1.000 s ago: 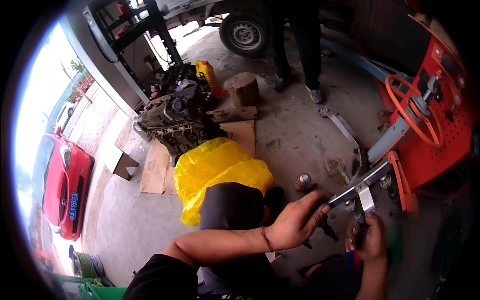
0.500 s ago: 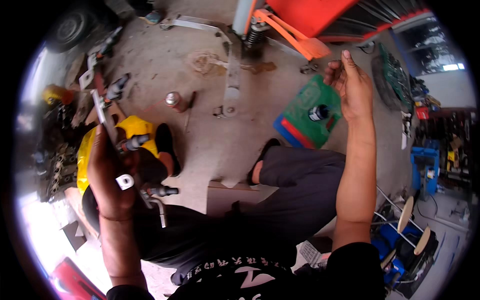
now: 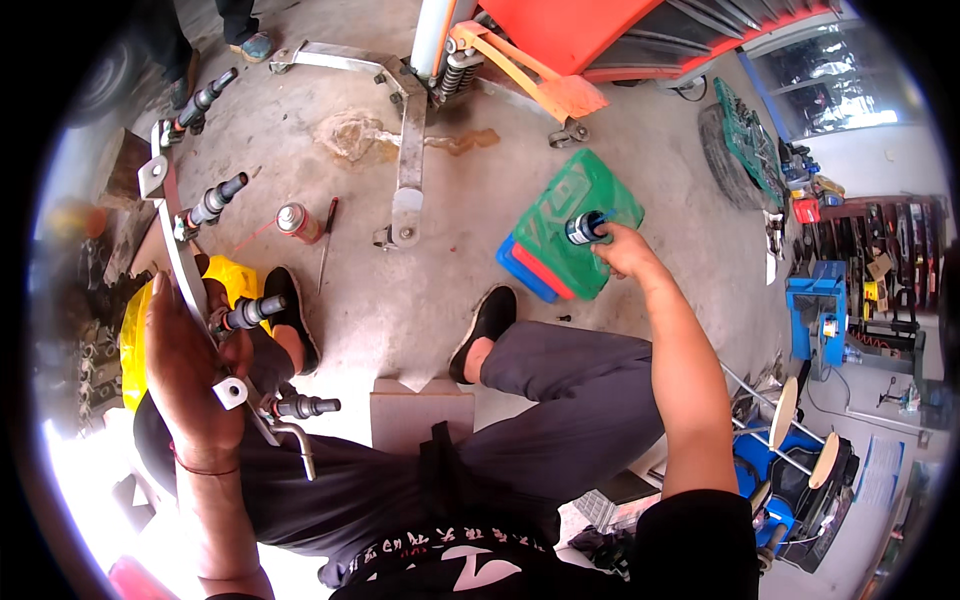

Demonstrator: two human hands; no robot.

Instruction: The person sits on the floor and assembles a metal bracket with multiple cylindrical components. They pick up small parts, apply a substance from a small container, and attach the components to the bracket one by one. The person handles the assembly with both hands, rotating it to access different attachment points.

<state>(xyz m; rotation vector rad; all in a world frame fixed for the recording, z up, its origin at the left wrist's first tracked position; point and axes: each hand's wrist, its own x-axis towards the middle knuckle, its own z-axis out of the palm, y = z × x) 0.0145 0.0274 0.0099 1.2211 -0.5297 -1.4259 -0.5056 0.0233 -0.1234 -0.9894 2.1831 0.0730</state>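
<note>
My left hand (image 3: 190,370) grips a silver fuel rail (image 3: 184,262). Several dark-tipped fuel injectors (image 3: 250,313) stick out of its side, and a bent metal pipe (image 3: 305,450) curves from its near end. My palm and fingers cover part of the bar. At the right, my right hand (image 3: 627,252) is closed about the near side of a small dark bottle (image 3: 580,229) with a pale label. That bottle is on a green plastic case (image 3: 605,185), stacked over red and blue pieces.
A spray can (image 3: 297,222) and a screwdriver (image 3: 328,240) are on the floor ahead. Beyond them a metal stand leg (image 3: 410,150) reaches out beneath a red raised panel (image 3: 560,40). A yellow bag (image 3: 235,278) lies by my left foot. Another person's shoe (image 3: 252,47) shows far left.
My right hand has come down from above the green case onto the small bottle. My left hand still holds the fuel rail, and the view has shifted slightly right.
</note>
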